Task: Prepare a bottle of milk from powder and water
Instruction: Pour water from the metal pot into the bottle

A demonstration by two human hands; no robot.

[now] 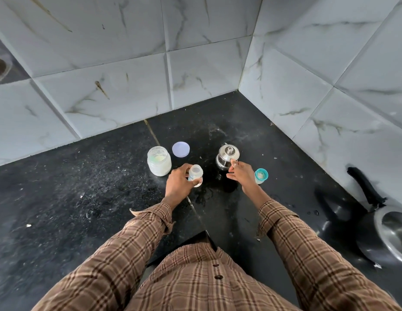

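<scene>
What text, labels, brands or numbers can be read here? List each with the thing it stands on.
None can be read.
Baby bottle in the left hand: faint bluish marks, too small and blurred to read.
Powder jar, lid, steel kettle, teal cap: no text visible.

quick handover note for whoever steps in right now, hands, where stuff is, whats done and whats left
Left hand grips the open baby bottle on the counter.
Right hand holds the steel kettle by its handle; kettle standing, lid on.
Powder jar is open, its lid lying behind it. Teal bottle cap sits right of the right hand.
Done: jar and bottle opened. Bottle contents unclear.
Left: probably pour water, cap, shake.
</scene>
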